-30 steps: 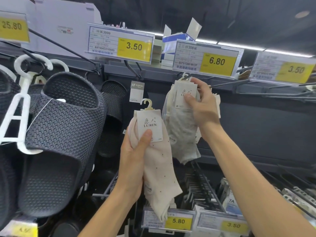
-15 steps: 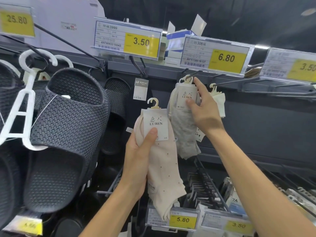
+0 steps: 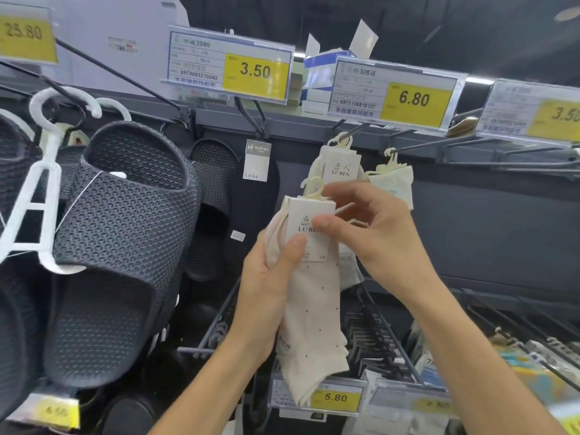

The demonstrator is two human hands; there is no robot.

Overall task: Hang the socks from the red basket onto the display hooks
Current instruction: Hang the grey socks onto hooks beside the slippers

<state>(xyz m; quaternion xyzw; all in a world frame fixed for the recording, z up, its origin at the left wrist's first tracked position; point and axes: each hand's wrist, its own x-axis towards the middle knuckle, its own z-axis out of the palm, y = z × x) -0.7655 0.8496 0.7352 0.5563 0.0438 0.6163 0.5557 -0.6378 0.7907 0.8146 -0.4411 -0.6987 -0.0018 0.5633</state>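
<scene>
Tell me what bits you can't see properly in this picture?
Head view:
- Red basket: outside the frame.
- Hung sock: partly behind the right hand.
- Held sock: label letters partly behind that hand too.
- Bottom-left price tag: blurred.
- Far-right tag: cut by edge.

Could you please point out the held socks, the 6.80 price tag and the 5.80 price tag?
held socks (image 3: 314, 309): head view, dotted fabric.
6.80 price tag (image 3: 414, 100): head view, yellow panel.
5.80 price tag (image 3: 335, 398): head view, yellow panel.

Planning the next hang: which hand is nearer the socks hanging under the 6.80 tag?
Right. Right hand just below the hanging socks; left hand lower, gripping the dotted socks.
</scene>
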